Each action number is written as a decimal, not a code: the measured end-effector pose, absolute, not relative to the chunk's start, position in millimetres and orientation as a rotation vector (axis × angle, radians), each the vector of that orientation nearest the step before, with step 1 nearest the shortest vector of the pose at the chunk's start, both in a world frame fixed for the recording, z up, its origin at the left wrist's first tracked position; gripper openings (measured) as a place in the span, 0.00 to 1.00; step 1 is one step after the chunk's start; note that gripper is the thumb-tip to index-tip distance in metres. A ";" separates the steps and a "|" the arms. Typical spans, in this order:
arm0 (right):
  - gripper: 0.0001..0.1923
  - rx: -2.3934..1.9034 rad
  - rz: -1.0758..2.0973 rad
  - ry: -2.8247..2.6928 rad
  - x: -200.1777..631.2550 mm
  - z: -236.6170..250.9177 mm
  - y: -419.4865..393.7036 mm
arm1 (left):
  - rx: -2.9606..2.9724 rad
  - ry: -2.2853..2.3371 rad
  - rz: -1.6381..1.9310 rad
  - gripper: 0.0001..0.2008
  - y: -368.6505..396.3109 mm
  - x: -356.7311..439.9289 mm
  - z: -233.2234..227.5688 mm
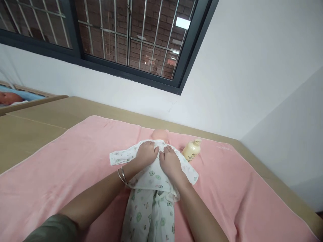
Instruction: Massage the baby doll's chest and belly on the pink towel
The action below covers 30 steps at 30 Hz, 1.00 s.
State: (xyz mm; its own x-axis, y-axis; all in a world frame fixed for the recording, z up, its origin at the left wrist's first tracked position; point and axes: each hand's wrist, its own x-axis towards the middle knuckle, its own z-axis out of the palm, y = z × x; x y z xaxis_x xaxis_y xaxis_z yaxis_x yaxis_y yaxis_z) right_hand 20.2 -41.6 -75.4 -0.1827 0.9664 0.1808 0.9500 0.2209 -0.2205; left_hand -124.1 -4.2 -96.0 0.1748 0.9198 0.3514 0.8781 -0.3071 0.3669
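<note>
A baby doll [159, 135] lies on a pink blanket, its head at the far end and its face hidden from me. It is dressed in a white long-sleeved baby shirt [148, 178] with small green animal prints, sleeves spread to both sides. Below are matching baby trousers [141, 215], cut off by the lower edge of the view. My left hand [146, 154] is closed on the shirt's upper front, near the neck. Beside it, my right hand [170, 160] also grips the shirt's front with curled fingers. The fingertips are partly hidden.
The pink blanket [83, 168] covers much of a wooden table [37, 117]. A cream pump bottle [192, 150] stands by the shirt's right sleeve. Another doll [11, 98] lies in a blue-lined crib at far left. Behind rise a white wall and a barred window [131, 37].
</note>
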 end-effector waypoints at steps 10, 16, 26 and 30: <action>0.34 -1.695 0.321 -2.196 44.2 -93.9 -14.9 | 2.401 1.896 0.735 0.18 -15.1 -116.8 -95.4; 0.34 -1.595 0.484 -2.118 55.6 -91.8 -7.5 | 2.472 2.011 0.659 0.23 -36.2 -103.4 -94.3; 0.27 -1.697 0.224 -2.059 10.8 -88.5 -43.6 | 2.293 1.824 0.551 0.23 -11.1 -126.4 -84.4; 0.27 -1.660 0.380 -2.006 39.6 -84.4 -21.1 | 2.435 1.941 0.505 0.25 -33.7 -109.2 -91.8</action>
State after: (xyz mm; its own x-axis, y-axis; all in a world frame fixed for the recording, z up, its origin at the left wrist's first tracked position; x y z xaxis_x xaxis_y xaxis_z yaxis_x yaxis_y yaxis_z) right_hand 39.6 -21.1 -84.4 -0.1275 0.9711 0.2016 0.8301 0.2157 -0.5142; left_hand -109.2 -33.7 -91.8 0.1919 0.9477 0.2550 0.9519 -0.2430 0.1866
